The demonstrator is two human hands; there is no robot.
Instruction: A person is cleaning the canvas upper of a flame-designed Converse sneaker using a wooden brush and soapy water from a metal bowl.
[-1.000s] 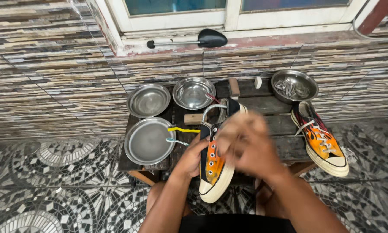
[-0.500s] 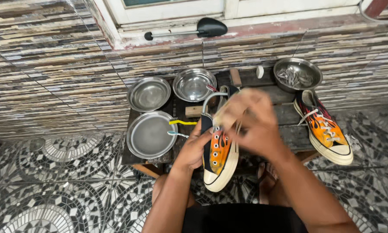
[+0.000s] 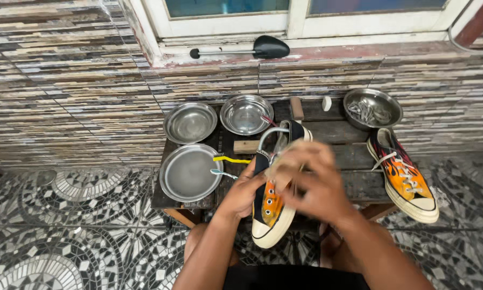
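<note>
Right hand fingers curled over the upper of the flame-print sneaker, motion-blurred, something pale under them; can't tell whether they're actually clenched on it. Left hand fingers wrapped around the sneaker's left side, grasping it, toe cap pointing back toward the person. Both forearms come up from bottom of frame, elbows low, right wrist angled in over the shoe. Sneaker sits at the front edge of the dark wooden surface, toe overhanging it, tongue pulled up and a loop of grey lace arching above the opening. Containers: large round steel plate at front left, nothing in it, a yellow-handled tool and a thin blue-tipped one resting on its right rim. Behind it two steel bowls: left bowl bare, middle bowl with a small red-handled item at its right rim. Far right steel bowl holds a pile of small metallic pieces, too small to identify. Second flame-print sneaker lies at the right edge of the surface, laced, well apart from both hands.
</note>
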